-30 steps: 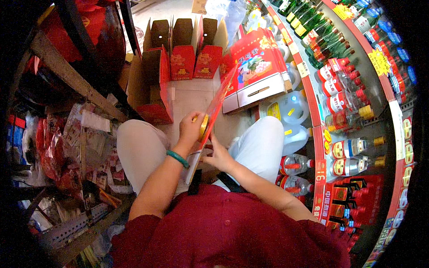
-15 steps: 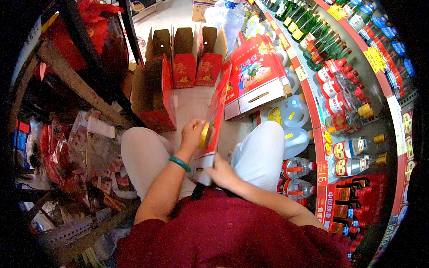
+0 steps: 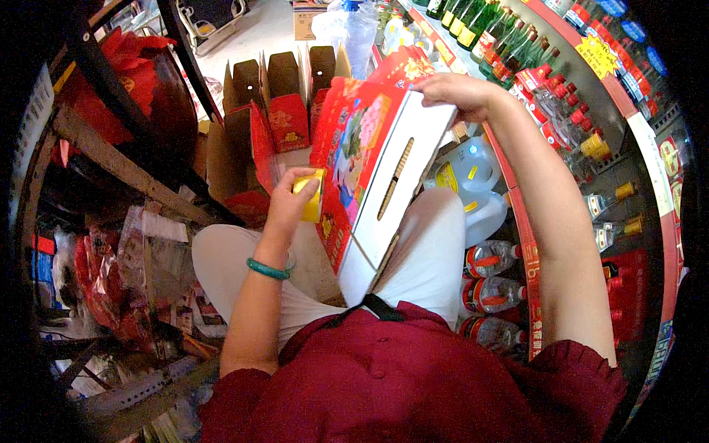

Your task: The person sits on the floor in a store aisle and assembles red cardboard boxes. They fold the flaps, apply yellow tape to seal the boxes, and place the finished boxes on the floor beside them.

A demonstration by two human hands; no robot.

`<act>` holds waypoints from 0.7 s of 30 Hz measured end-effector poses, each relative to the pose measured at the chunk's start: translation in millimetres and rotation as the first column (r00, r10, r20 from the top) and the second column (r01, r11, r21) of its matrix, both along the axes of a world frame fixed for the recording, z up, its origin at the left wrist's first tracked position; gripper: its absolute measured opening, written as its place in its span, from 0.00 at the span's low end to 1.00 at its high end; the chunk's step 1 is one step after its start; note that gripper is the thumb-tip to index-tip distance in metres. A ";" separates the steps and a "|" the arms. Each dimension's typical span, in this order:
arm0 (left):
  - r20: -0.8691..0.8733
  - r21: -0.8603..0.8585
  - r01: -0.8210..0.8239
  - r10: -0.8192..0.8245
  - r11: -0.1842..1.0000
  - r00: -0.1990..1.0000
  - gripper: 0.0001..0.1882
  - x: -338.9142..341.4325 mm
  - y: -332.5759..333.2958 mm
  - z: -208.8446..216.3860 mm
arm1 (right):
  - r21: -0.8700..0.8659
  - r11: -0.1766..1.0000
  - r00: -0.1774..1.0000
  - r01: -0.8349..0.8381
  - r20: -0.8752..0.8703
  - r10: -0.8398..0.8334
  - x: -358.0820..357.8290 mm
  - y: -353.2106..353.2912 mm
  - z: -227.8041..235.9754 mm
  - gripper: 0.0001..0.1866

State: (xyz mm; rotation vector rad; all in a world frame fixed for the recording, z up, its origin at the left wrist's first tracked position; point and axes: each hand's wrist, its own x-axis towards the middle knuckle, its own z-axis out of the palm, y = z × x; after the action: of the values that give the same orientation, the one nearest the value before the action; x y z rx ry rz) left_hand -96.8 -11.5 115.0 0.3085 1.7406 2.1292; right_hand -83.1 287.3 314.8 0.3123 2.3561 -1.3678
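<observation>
A flattened-looking red printed carton [image 3: 347, 151] with a white side panel [image 3: 399, 166] stands tilted between my knees. The panel has a long handle slot. My right hand [image 3: 464, 96] grips the carton's far right corner, its arm reaching over from the right. In my left hand [image 3: 283, 207], at the carton's left side, is a roll of yellow tape [image 3: 314, 198], pinched between thumb and fingers. A green bangle [image 3: 269, 269] circles that wrist. Whether the tape touches the carton I cannot tell.
Several open red boxes [image 3: 286, 122] stand on the floor ahead. Along the right runs a shelf edge [image 3: 528, 244] with bottles, and large clear jugs [image 3: 473, 166] below it. A wooden frame [image 3: 122, 166] with plastic bags [image 3: 148, 244] fills the left.
My right hand has gone from the carton's near end to its far right corner. The carton has turned, bringing its white panel into view. My left hand has shifted left with the tape.
</observation>
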 end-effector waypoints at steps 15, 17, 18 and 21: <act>-0.298 -0.330 -0.109 0.006 0.938 0.955 0.31 34.6 19.5 -7.7 | -0.123 0.968 0.972 0.219 0.109 -0.206 -109.2 -31.4 -68.0 0.14; -0.429 -0.436 -0.216 0.010 0.874 0.903 0.29 33.5 22.9 0.0 | -0.209 0.949 0.969 0.235 0.123 -0.213 -113.7 -31.4 -68.8 0.20; -0.492 -0.479 -0.272 0.001 0.835 0.871 0.28 32.3 24.2 2.6 | -0.242 0.930 0.961 0.277 0.069 -0.269 -113.9 -32.1 -71.5 0.19; -0.365 -0.421 -0.205 0.042 0.884 0.930 0.31 22.3 21.9 -4.7 | -0.408 0.855 0.923 0.322 -0.068 -0.380 -107.2 -44.2 -88.0 0.26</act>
State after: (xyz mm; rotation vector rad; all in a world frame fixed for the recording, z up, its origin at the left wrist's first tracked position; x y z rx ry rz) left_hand -74.5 10.3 110.3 0.4694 2.4584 1.7432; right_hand -190.3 243.1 226.7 0.5618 2.1344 -2.0589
